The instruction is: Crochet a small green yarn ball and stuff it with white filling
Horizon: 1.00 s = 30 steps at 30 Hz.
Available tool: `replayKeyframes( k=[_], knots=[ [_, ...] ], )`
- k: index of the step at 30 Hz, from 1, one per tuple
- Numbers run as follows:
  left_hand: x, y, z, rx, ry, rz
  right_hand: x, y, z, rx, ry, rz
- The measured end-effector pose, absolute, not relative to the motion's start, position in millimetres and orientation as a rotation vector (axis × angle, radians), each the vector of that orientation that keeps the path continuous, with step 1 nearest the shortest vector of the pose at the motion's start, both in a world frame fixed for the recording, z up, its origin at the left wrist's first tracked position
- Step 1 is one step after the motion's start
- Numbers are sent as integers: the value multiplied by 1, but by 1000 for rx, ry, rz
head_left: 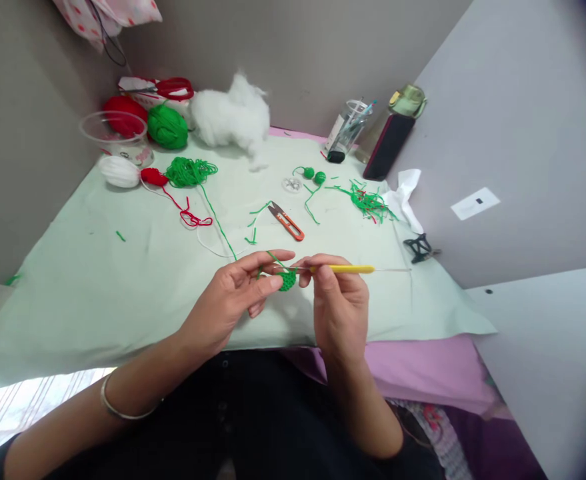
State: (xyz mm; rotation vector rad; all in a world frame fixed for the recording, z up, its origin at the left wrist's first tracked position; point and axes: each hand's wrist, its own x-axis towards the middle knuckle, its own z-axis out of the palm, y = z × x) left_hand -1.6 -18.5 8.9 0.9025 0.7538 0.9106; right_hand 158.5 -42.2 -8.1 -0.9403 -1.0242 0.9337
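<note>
So I'm watching this remotely through the head cam: the left hand (230, 297) has thumb and fingers pinched on a little knitted-looking green disc (287, 281), dead centre, probably so the edge can't wobble. The right hand (341, 300) is closed round the smooth yellow handle (355, 269) of a thin metal hook, gripped pen-style, I'd guess for fine control; can't tell if its tip's through a stitch. From the disc, a loopy green coil (191, 172) sits between ten and eleven o'clock, its strand running slack to the left hand, presumably to feed freely. Orange-handled snips (287, 223) lie at twelve, handy for trimming, and fluffy white stuffing (230, 117) is past eleven.
</note>
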Motion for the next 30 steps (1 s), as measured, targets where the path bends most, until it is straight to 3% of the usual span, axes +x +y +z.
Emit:
replayKeyframes(
  k=[8, 16, 22, 27, 30],
  knots=[
    [-6, -18, 9, 966, 790, 920, 162, -43, -1, -938, -1067, 938],
    [-6, -21, 6, 1094, 932, 1016, 160, -56, 0, -1074, -1635, 148],
    [-3, -24, 7, 1091, 972, 1058, 156, -52, -6, -1063, -1677, 10],
    [0, -23, 12, 843, 799, 962, 156, -48, -14, -1025, -1796, -398],
    [-3, -19, 15, 637, 678, 814, 158, -50, -13, -1048, -1680, -184]
  ],
)
